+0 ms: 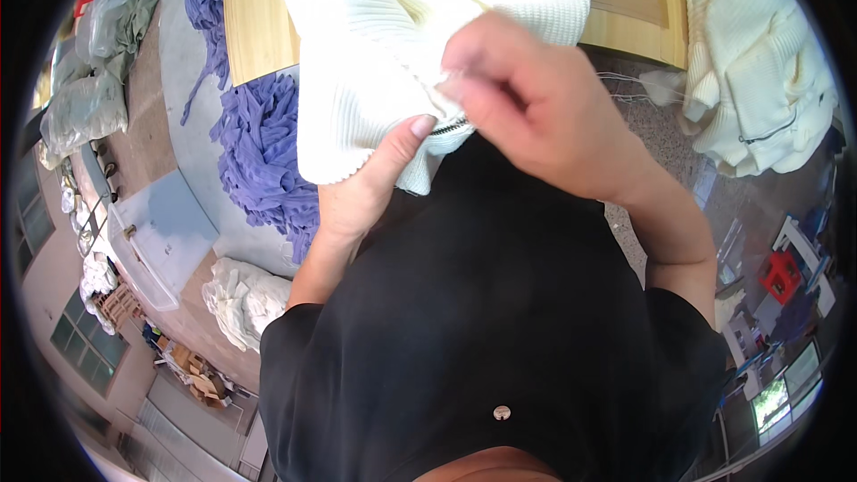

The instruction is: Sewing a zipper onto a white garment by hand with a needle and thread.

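Cream garment (335,67) worked at the near edge of the bench (259,13). Its far part lies over the wood, which seems to take the weight, while the near part hangs over the edge, within easy reach of both hands. Left hand (361,196): clamped on the knit, thumb on top beside the zip (449,128), other fingers hidden beneath, probably to steady the edge. Right hand (549,112): curled above the zip's right end, thumb and forefinger close together but blurred; whether they pinch anything, I cannot tell. Purple strips (259,156) are heaped to the left of the garment. A second garment (759,62) hangs at the right, apart from the first, perhaps to keep the two from mixing
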Demonstrator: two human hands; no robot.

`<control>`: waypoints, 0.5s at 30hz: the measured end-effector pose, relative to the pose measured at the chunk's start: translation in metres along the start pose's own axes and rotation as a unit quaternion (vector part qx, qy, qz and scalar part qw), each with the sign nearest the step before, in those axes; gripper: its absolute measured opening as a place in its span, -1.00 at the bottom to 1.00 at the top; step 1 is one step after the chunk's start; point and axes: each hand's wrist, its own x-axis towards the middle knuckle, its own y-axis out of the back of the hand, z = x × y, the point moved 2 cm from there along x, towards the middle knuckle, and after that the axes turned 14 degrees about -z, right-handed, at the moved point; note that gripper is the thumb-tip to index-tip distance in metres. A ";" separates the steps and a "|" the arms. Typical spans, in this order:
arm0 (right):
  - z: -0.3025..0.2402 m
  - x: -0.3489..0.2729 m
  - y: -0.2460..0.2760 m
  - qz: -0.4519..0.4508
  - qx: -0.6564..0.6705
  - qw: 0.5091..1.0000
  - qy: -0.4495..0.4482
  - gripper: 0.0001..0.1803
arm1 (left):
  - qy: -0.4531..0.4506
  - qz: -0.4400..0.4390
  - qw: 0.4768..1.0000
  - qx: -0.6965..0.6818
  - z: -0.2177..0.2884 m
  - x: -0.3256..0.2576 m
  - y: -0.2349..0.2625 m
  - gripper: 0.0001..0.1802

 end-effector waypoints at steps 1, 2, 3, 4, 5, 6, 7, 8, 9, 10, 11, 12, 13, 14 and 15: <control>0.002 -0.001 0.003 0.044 0.057 0.997 -0.028 -0.87 | -0.046 0.013 0.999 -0.020 0.000 0.002 -0.001 -0.31; 0.009 -0.002 0.011 0.068 0.067 0.994 -0.051 -0.86 | -0.091 0.025 0.995 -0.039 0.000 0.004 -0.002 -0.41; 0.016 -0.002 0.023 0.102 -0.018 0.994 -0.045 -0.88 | -0.092 0.028 0.995 -0.037 -0.001 0.004 -0.003 -0.41; 0.018 -0.001 0.034 0.136 -0.102 0.985 -0.038 -0.89 | -0.094 0.032 0.993 -0.062 -0.001 0.004 -0.003 -0.37; 0.009 0.004 0.052 0.109 -0.125 0.976 -0.139 -0.91 | -0.095 0.030 0.991 -0.089 -0.001 0.006 -0.004 -0.33; 0.013 0.006 0.053 0.110 -0.126 0.976 -0.138 -0.91 | -0.096 0.029 0.991 -0.089 0.000 0.007 -0.006 -0.33; 0.020 0.012 0.053 0.069 -0.241 0.952 -0.176 -0.91 | -0.090 0.038 0.990 -0.102 0.000 0.007 -0.007 -0.32; 0.029 0.017 0.052 0.029 -0.351 0.912 -0.211 -0.90 | -0.084 0.047 0.989 -0.115 0.000 0.005 -0.009 -0.31; 0.043 0.021 0.047 0.032 -0.354 0.910 -0.212 -0.90 | -0.086 0.043 0.989 -0.116 0.000 0.004 -0.009 -0.31; 0.059 0.023 0.039 0.030 -0.404 0.900 -0.159 -0.92 | -0.071 0.052 0.990 -0.111 -0.002 0.005 -0.007 -0.31; 0.067 0.024 0.031 0.024 -0.455 0.885 -0.101 -0.90 | -0.059 0.064 0.990 -0.108 -0.002 0.004 -0.005 -0.31; 0.070 0.024 0.029 0.032 -0.436 0.894 -0.097 -0.90 | -0.050 0.084 0.989 -0.110 -0.004 0.003 -0.005 -0.31; 0.067 0.028 0.028 0.041 -0.419 0.902 -0.094 -0.90 | -0.040 0.102 0.988 -0.113 -0.006 -0.001 -0.003 -0.31; 0.061 0.032 0.034 0.010 -0.395 0.909 -0.131 -0.87 | -0.042 0.104 0.985 -0.127 -0.009 -0.002 0.001 -0.31; 0.060 0.033 0.048 0.046 -0.353 0.927 -0.118 -0.85 | -0.042 0.120 0.982 -0.137 -0.012 -0.007 0.003 -0.32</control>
